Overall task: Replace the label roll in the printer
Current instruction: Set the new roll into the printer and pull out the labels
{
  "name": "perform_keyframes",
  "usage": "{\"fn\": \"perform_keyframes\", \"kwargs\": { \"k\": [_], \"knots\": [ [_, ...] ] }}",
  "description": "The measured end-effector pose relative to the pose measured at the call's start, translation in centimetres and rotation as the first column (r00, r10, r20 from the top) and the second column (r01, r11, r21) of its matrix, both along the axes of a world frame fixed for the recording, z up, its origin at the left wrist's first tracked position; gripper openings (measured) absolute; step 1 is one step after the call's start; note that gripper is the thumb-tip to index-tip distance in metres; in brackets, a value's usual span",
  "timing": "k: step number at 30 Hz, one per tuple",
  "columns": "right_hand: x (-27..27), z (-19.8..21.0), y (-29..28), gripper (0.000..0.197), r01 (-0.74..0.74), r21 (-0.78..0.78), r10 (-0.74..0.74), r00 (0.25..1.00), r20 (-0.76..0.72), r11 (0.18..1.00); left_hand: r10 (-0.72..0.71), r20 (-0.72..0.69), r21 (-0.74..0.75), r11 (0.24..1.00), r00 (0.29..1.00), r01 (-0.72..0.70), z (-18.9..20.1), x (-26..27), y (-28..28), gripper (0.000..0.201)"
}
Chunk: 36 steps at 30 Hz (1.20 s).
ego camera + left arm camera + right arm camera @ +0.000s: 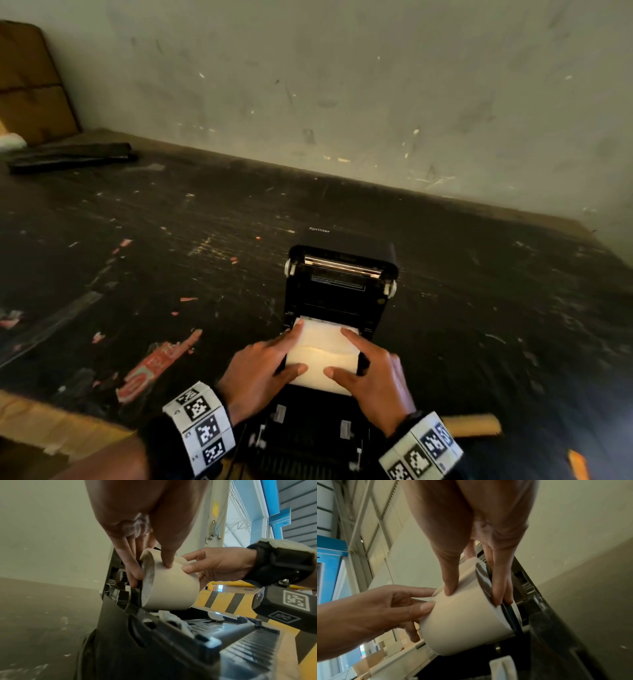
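Both hands grip the roll (323, 356) in the open printer (337, 291) bay, left hand (260, 368) at 9 o'clock and right hand (371, 371) at 3, thumbs on its face, fingers down each end, probably to seat it level between the holders.

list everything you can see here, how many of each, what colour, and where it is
label roll: one, cream, in the open printer's bay, held at both ends
printer: one, black, lid open, on the table centre
table: one, dark, scuffed, with red paper scraps stuck to it
cardboard tube: one, brown, on the table right of the printer
black folded item: one, far left by the wall
cardboard: brown, leaning at the far left corner
left hand: grips the roll's left end
right hand: grips the roll's right end
wrist bands: two, white with black markers
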State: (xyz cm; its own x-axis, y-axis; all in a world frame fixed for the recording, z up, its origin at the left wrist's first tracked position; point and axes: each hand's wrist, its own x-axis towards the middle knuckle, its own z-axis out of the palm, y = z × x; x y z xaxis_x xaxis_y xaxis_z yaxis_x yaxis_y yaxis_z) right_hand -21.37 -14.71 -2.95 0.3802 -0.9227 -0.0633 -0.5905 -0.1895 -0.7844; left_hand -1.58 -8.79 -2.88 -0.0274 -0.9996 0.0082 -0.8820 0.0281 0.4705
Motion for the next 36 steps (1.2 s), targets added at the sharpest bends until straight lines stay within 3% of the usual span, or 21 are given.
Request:
{"fn": "perform_keyframes", "kwargs": {
  "k": [6,14,19,30,36],
  "knots": [
    [0.4,-2.0,-0.3,0.082,0.067,0.003,-0.066,0.998,-0.02,0.998,-0.023,0.02,0.0,1.0,1.0,0.023,-0.5,-0.2,-0.8,0.068],
    [0.0,-1.4,-0.2,0.063,0.061,-0.034,-0.063,0.997,-0.049,0.998,0.002,-0.166,-0.032,0.999,0.986,-0.007,-1.0,-0.4,-1.2,0.071],
    [-0.3,-0.9,0.1,0.064,0.034,-0.101,-0.042,0.996,-0.083,0.994,0.008,-0.225,-0.071,0.997,0.974,-0.025,-1.2,-0.6,-0.9,0.072],
    [0.0,-1.3,0.2,0.065,0.037,-0.106,-0.047,0.994,-0.099,0.994,0.0,-0.184,-0.078,0.997,0.983,-0.015,-1.8,-0.4,-1.1,0.072],
    [-0.6,-2.5,0.3,0.063,0.001,-0.174,-0.046,0.966,-0.255,0.985,-0.023,-0.159,-0.062,0.998,0.987,0.014,-2.7,-0.4,-0.3,0.068]
  ]
}}
